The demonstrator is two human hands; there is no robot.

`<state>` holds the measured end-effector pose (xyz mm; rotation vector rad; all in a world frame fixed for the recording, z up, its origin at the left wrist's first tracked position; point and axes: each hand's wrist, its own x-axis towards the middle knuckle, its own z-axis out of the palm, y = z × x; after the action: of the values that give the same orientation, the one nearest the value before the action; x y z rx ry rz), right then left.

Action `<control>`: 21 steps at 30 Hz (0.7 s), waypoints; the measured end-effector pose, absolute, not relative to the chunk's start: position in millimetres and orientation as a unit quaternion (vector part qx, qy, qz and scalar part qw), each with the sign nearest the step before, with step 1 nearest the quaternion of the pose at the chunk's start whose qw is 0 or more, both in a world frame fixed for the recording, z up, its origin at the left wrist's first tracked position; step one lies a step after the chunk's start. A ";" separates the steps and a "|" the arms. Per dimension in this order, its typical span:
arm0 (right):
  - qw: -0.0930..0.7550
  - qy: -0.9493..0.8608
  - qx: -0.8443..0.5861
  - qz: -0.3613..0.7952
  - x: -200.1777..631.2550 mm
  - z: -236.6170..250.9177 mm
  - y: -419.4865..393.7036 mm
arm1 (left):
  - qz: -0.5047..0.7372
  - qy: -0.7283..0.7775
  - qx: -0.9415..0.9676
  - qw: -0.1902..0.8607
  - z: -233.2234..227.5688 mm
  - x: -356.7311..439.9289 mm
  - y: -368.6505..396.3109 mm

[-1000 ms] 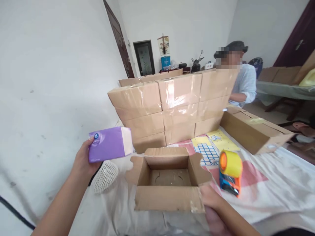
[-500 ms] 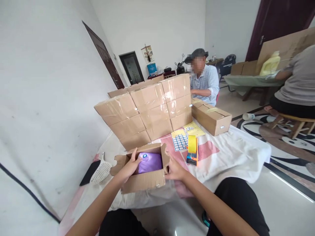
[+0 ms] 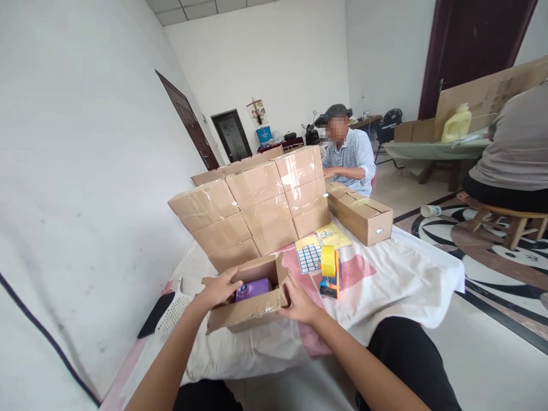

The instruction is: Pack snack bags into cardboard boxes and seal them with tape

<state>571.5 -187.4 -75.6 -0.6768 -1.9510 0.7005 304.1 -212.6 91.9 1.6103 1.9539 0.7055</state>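
Note:
An open cardboard box (image 3: 252,314) sits in front of me on the cloth-covered table, a purple package (image 3: 253,289) with a small round blue-white mark lying inside it. My left hand (image 3: 219,290) is over the box's left end, its thumb and fingers bent over the rim close to the package. Around the right end, my right hand (image 3: 298,303) grips the cardboard wall near the corner. Right of the box stands a tape dispenser (image 3: 329,274) with a yellow roll. Sheets of blue-outlined labels (image 3: 309,258) lie behind it.
Taped cartons (image 3: 261,208) stand stacked behind the box, and a long carton (image 3: 362,214) lies to their right. A white perforated scoop (image 3: 174,311) is at the left near the wall. A co-worker (image 3: 349,151) sits beyond the cartons; another person (image 3: 520,142) sits far right.
The purple package sits lower in the box and shows less. My left hand has moved from beside the package to the left rim, over the end flap. The view has tilted up slightly.

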 end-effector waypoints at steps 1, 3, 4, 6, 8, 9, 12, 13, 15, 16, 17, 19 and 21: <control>0.466 -0.792 -0.274 0.285 572.2 -75.6 -187.1 | 0.279 0.716 0.595 0.236 96.7 291.2 -221.1; 0.473 -0.792 -0.265 0.281 573.5 -75.1 -186.4 | 0.378 0.713 0.581 0.107 91.5 260.6 -242.5; 0.475 -0.794 -0.259 0.277 574.0 -74.4 -186.0 | 0.433 0.713 0.550 0.039 80.1 245.4 -253.6; 0.473 -0.801 -0.251 0.267 574.8 -71.4 -185.1 | 0.501 0.683 0.529 0.049 43.1 222.0 -272.1; 0.468 -0.807 -0.253 0.256 575.9 -66.2 -183.9 | 0.534 0.622 0.561 0.115 -0.1 212.2 -282.5; 0.466 -0.809 -0.255 0.251 576.7 -62.8 -183.4 | 0.540 0.609 0.569 0.117 -18.6 212.3 -284.7; 0.453 -0.819 -0.256 0.243 578.7 -51.9 -182.7 | 0.488 0.567 0.658 0.090 -47.7 224.2 -281.9; 0.452 -0.817 -0.257 0.249 578.4 -48.8 -182.9 | 0.472 0.552 0.683 0.078 -48.9 229.2 -278.7; 0.455 -0.801 -0.258 0.292 575.0 -44.8 -183.1 | 0.471 0.538 0.696 0.061 -44.9 238.4 -270.5; 0.463 -0.783 -0.254 0.327 571.9 -43.8 -182.6 | 0.487 0.546 0.679 0.057 -42.1 242.9 -265.8; 0.473 -0.761 -0.244 0.369 568.0 -43.0 -181.6 | 0.513 0.562 0.646 0.057 -40.0 247.6 -261.2; 0.501 -0.708 -0.215 0.449 559.2 -41.1 -177.3 | 0.580 0.589 0.557 0.079 -39.3 258.5 -252.7; 0.535 -0.656 -0.198 0.494 551.4 -37.1 -171.2 | 0.629 0.590 0.491 0.124 -42.2 270.0 -246.5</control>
<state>551.4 -171.2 -37.1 -0.4707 -1.5636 1.1769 270.0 -246.5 -42.2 1.4304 1.7217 1.8339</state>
